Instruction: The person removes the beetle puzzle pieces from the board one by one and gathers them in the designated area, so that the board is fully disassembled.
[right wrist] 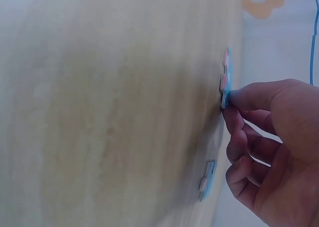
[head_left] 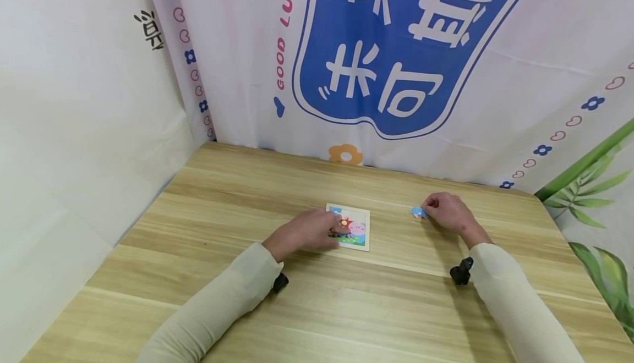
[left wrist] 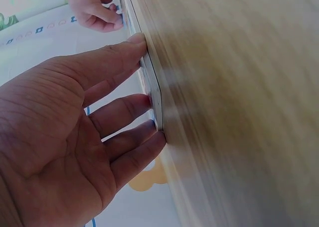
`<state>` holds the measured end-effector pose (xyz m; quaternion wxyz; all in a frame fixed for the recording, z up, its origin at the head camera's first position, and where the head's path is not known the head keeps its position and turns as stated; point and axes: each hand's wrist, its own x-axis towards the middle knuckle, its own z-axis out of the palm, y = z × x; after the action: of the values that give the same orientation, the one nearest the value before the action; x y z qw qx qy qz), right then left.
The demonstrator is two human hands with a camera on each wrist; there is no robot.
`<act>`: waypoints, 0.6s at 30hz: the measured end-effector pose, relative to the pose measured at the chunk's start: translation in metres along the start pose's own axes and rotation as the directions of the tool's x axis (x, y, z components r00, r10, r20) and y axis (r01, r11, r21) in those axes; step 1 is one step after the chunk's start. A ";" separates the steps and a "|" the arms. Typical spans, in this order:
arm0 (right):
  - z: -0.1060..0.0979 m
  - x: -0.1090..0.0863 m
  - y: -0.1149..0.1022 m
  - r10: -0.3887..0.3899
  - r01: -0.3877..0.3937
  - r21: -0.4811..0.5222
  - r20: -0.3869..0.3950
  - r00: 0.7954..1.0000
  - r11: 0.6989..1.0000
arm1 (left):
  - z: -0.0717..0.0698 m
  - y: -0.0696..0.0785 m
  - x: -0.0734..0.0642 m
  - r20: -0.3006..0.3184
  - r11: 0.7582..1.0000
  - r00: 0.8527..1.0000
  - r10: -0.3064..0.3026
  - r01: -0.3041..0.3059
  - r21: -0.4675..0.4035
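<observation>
My left hand (head_left: 313,230) rests on a small square puzzle board (head_left: 362,245), covering its left part. In the left wrist view, the thumb and fairly straight fingers (left wrist: 124,110) touch the board (left wrist: 155,95) along its edge and face. Farther right, my right hand (head_left: 449,212) pinches a flat blue puzzle piece (head_left: 417,212) with pinkish parts between thumb and index finger. The right wrist view shows this piece (right wrist: 226,77) close over the table, with the other fingers curled. A second blue puzzle piece (right wrist: 208,180) lies near those fingers.
Both hands are over a wood-grain table (head_left: 337,308). A white printed cloth (head_left: 247,110) hangs along its back edge, and a plain white cloth (head_left: 89,132) stands at its left. Small black cameras (head_left: 462,271) sit at both wrists.
</observation>
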<state>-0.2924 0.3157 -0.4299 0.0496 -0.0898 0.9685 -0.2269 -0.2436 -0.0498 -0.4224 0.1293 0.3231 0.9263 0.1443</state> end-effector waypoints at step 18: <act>0.001 0.001 -0.001 -0.005 0.005 -0.023 -0.009 1.000 1.000 | -0.001 0.000 -0.001 0.013 1.000 0.999 0.029 -0.029 0.012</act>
<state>-0.2933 0.3137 -0.4306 0.0435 -0.0919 0.9710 -0.2162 -0.2433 -0.0504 -0.4214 0.1313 0.3381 0.9215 0.1386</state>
